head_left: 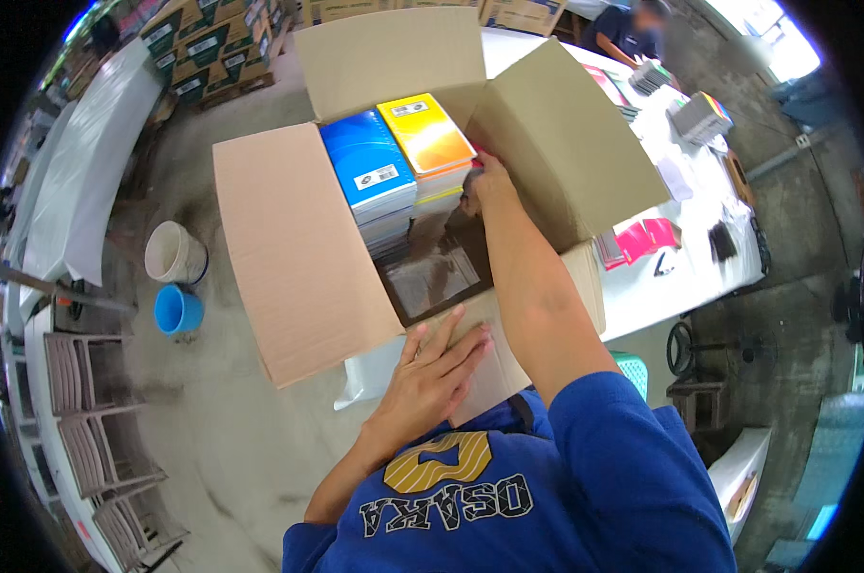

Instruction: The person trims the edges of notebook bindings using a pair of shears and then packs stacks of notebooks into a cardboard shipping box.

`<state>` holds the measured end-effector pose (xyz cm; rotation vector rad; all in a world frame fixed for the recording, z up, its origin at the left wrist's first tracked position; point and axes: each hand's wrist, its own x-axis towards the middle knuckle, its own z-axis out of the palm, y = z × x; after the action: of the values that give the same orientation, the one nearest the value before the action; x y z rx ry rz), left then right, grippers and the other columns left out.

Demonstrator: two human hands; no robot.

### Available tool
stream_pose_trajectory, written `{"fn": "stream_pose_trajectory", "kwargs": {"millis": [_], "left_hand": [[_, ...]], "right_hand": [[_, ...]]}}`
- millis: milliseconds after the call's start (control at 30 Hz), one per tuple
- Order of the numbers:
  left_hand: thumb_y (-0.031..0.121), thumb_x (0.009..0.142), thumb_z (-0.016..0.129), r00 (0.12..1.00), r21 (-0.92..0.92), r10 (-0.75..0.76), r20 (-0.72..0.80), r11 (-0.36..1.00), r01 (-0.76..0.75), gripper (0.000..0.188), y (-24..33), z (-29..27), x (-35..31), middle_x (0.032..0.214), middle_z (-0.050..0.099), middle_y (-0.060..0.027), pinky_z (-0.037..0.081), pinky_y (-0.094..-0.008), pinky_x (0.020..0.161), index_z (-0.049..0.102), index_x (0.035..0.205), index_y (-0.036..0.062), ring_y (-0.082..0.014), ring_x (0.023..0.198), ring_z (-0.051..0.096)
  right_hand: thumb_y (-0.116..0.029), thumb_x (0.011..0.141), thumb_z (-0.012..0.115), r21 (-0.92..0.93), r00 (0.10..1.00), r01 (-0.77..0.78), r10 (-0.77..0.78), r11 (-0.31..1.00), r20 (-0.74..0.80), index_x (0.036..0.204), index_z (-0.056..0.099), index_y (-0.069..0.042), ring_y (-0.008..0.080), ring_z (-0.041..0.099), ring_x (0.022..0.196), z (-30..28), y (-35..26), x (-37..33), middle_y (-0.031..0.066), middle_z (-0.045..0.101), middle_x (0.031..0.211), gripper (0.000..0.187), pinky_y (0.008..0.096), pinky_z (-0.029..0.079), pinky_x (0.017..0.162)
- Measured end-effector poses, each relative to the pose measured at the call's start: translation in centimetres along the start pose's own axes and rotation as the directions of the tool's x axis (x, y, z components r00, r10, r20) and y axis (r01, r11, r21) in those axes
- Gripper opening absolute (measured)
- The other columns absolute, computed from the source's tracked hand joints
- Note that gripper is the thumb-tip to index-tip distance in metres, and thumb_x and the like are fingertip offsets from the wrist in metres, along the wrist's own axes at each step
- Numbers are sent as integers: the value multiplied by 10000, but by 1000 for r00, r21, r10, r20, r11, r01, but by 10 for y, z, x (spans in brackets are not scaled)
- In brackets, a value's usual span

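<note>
An open cardboard box point(270, 239) stands in front of me with its flaps folded out. Inside, at the far left, is a tall stack of notebooks with a blue notebook point(367, 158) on top. Beside it rises another stack, topped by a yellow-orange notebook point(425, 132). My right hand point(484, 183) reaches deep into the box along its right wall, next to the yellow stack. A bit of red shows by its fingers, which are mostly hidden. My left hand point(439, 368) lies with fingers outstretched on the near flap, at the box's edge. The near part shows the brown bottom.
A white-covered table point(642, 306) runs behind and right of the box, bearing pink booklets point(645, 241) and a notebook stack point(701, 118). Another person point(628, 33) works at its far end. White and blue buckets point(178, 309) stand on the floor at left; stacked cartons point(212, 53) stand behind.
</note>
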<state>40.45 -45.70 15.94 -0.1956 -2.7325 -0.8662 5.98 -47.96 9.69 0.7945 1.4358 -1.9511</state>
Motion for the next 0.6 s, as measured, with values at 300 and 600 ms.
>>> {"fn": "stream_pose_trajectory", "kwargs": {"millis": [300, 600], "left_hand": [[160, 842, 655, 1000, 138, 23, 20, 990, -26, 535, 11, -16, 4, 1513, 386, -25, 197, -556, 1134, 526, 1361, 164, -325, 1446, 238], [581, 926, 479, 981, -993, -155, 118, 7, 121, 768, 45, -38, 41, 1574, 208, -164, 201, -599, 1134, 286, 1504, 114, -390, 1455, 160]], "right_hand": [[-269, 642, 864, 166, 995, 55, -68, 985, 76, 1036, 588, -225, 248, 498, 1009, 12, -74, -101, 14, 600, 1035, 483, 463, 327, 754], [-216, 625, 875, 200, 336, 832, -757, 517, 560, 1163, 560, 15, 242, 617, 985, -67, -121, -213, 113, 644, 1012, 665, 336, 476, 911]]}}
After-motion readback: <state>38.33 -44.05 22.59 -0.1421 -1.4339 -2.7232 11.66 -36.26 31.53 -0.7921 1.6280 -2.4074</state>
